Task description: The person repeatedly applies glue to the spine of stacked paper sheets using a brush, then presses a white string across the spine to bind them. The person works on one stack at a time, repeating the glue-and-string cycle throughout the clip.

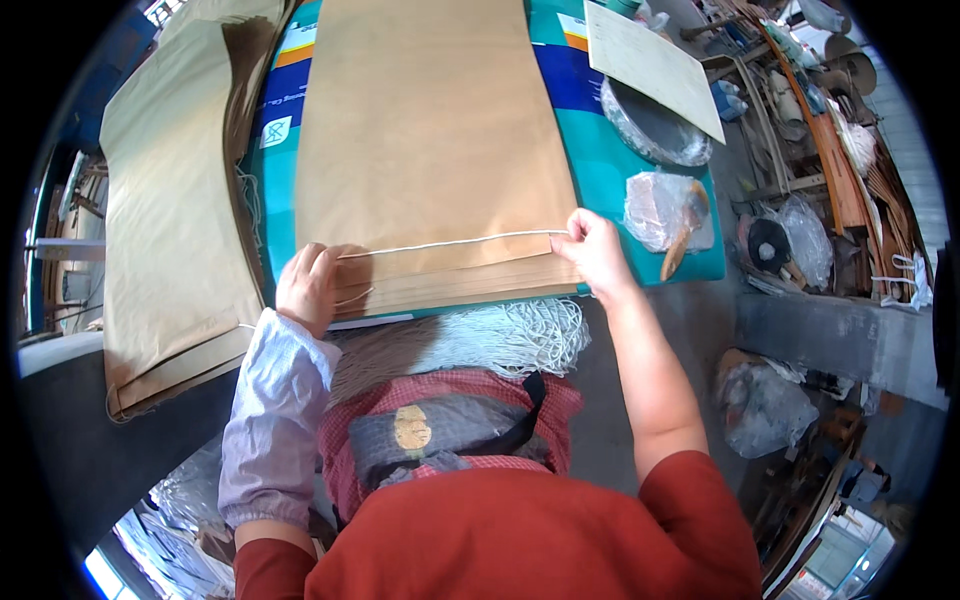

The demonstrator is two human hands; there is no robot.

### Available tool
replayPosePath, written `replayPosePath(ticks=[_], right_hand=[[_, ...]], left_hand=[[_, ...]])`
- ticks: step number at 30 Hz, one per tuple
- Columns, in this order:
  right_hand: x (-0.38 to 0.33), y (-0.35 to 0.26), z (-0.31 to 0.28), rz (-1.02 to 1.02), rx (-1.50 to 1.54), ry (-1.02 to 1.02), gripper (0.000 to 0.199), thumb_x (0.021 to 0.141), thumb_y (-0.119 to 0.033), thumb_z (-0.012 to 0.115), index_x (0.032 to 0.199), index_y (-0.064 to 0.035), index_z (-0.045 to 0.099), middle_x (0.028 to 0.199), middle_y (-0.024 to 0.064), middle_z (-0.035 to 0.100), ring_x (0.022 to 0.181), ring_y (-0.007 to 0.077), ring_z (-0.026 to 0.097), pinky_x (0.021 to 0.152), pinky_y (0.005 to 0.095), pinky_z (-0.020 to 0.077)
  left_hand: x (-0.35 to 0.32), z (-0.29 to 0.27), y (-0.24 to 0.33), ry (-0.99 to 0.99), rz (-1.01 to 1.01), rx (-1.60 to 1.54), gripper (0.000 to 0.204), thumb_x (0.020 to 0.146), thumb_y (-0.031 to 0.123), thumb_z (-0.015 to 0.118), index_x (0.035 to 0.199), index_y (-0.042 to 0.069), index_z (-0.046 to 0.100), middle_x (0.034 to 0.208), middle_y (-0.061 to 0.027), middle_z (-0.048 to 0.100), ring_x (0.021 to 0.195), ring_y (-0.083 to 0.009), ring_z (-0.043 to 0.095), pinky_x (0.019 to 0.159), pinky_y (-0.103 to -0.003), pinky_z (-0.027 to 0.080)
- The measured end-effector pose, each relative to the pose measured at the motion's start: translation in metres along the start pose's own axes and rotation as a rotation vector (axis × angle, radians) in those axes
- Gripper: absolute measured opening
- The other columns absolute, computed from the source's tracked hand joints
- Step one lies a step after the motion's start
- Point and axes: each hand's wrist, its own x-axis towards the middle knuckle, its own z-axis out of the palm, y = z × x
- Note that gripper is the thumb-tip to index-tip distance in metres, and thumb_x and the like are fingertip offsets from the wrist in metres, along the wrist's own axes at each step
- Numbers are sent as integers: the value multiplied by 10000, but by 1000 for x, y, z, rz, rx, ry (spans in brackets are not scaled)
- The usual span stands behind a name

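Observation:
A stack of flat brown paper sheets (430, 140) lies on a teal table cover (620, 190) in front of me. A white cord (455, 241) is stretched across the stack's near edge. My left hand (310, 285) pins the cord's left end down on the paper. My right hand (595, 250) pinches the cord's right end at the stack's right corner. A bundle of white cords (500, 335) lies on my lap, just below the table edge.
A second pile of brown paper (170, 210) lies to the left. At the right of the table sit a plastic-wrapped lump (660, 205) with a brush (685, 235), a wrapped round bowl (655, 125) and a cardboard sheet (650, 60). Cluttered shelves (820, 150) stand far right.

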Motion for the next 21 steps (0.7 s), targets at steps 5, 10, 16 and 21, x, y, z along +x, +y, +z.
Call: replayPosePath(ticks=[5,10,16,21], right_hand=[[-8,-10,20,-655,-422,334,387,606,7,749,967,-59,626,967,70,638,878,269,599,741,372,487],[5,-11,18,-517,-179,-43,138,699,-10,724,831,-27,690,814,63,649,753,223,619,640,295,480],[18,-12,38,-290,-442,121,129,733,-138,736,795,-69,645,739,65,589,695,220,596,590,317,467],[9,-23,58,-549,-830,468,290,793,-81,651,1077,-83,594,1023,102,594,932,271,579,743,370,500]], left_hand=[[-1,-6,-6,-116,86,-154,351,721,-42,593,1067,1,639,1049,-133,582,950,-324,558,838,-367,472],[20,-25,-10,-315,-52,-328,301,720,90,686,1013,22,680,950,-116,626,898,-291,597,816,-358,483],[22,5,-11,-127,-306,-87,158,827,151,611,936,38,625,934,-161,625,872,-328,613,766,-398,489],[30,4,17,-228,-434,182,368,837,114,555,1180,2,483,1077,-203,565,982,-369,557,840,-446,441]])
